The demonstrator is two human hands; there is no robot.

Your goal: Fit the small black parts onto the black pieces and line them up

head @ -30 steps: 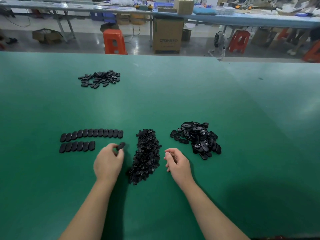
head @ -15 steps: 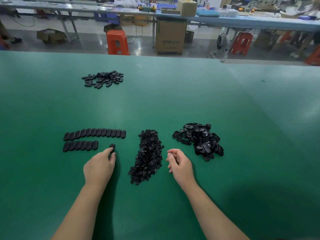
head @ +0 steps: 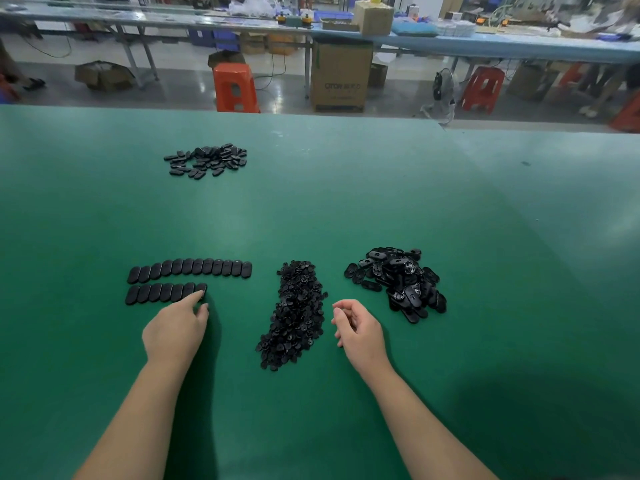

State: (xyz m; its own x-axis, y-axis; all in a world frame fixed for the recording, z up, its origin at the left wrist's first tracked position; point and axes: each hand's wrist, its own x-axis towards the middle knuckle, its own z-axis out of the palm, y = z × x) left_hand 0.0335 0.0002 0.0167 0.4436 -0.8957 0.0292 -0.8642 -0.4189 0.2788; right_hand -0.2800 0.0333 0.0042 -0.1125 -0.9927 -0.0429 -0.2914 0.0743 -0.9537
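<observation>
Two rows of assembled black oval pieces lie on the green table point(head: 346, 202): an upper row point(head: 189, 270) and a shorter lower row point(head: 162, 293). My left hand point(head: 175, 329) reaches to the right end of the lower row, its index fingertip touching the last oval piece point(head: 202, 291). A long heap of small black parts point(head: 294, 313) lies between my hands. To its right is a pile of larger black pieces point(head: 398, 280). My right hand point(head: 358, 329) rests between the heap and that pile, fingers loosely curled, nothing visible in it.
Another loose cluster of black oval pieces point(head: 207, 160) lies far back on the left. Beyond the table's far edge are an orange stool point(head: 235, 87), a cardboard box point(head: 341, 77) and a long workbench point(head: 485, 43).
My left hand carried one oval piece leftward from beside the heap and set it down at the right end of the lower row. My right hand stayed in place.
</observation>
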